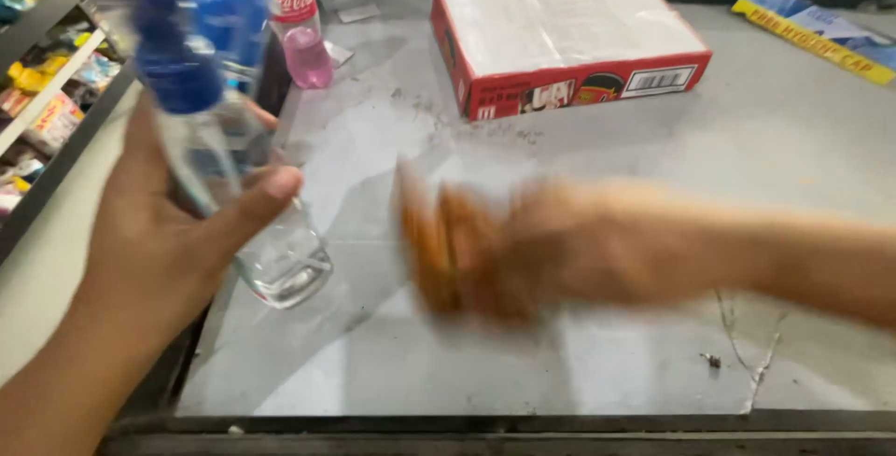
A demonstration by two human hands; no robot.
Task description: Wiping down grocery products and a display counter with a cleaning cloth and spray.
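The left hand (159,232) has one clear plastic bottle (219,153) with a blue cap and blue label in its grip, fingers and thumb wrapped around the middle of the body. The bottle is tilted, cap end up toward the left, its clear base hanging just above the left part of the grey worktop (793,139). The upper part of the bottle is smeared by motion blur.

The right hand (569,246) reaches in from the right side over the middle of the worktop, the forearm trailing off the right edge. It is heavily blurred. At its fingertips there are brownish, disc-like shapes (443,246), perhaps two or three side by side, but the blur makes it impossible to count them surely or to say what they are. How far the right grip is closed cannot be told either.

Elsewhere on the worktop lie four separate things. One red and white cardboard carton (560,41) lies flat at the far middle. One second bottle (299,22), with a red label and pink liquid in its lower part, stands upright at the far left. One blue and yellow packet (812,31) lies at the far right corner. One small dark speck (714,360) sits near a crack in the surface at the near right.

Shelves with colourful packets (42,92) run along the left edge.
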